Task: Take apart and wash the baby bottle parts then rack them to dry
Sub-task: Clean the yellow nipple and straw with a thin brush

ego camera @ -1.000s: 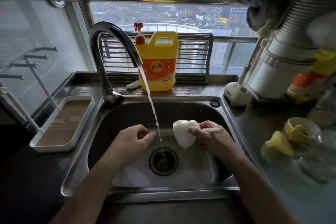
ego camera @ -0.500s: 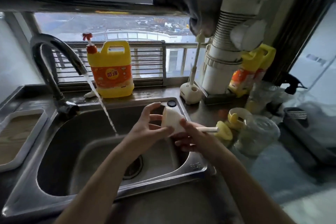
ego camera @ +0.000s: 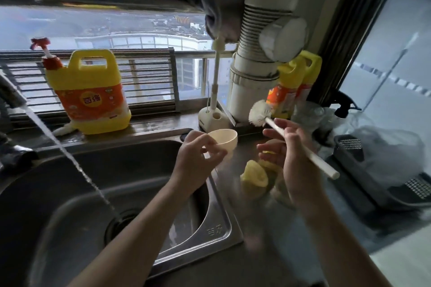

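1. The left hand (ego camera: pixel 198 158) pinches a white cup (ego camera: pixel 224 138) over the sink's (ego camera: pixel 210 228) right rim.
2. The right hand (ego camera: pixel 286 154) grips a brush (ego camera: pixel 317 160) by its handle, bristles raised, above the counter (ego camera: pixel 268 251).
3. Blurred yellow parts (ego camera: pixel 254 177) lie on the counter below that hand.
4. Water (ego camera: pixel 70 156) streams into the sink.

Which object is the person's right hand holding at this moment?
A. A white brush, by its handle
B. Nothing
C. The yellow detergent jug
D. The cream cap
A: the right hand grips the white brush by its handle with the bristle head pointing up and away, over the counter beside the sink, while the left hand holds the cream cap.
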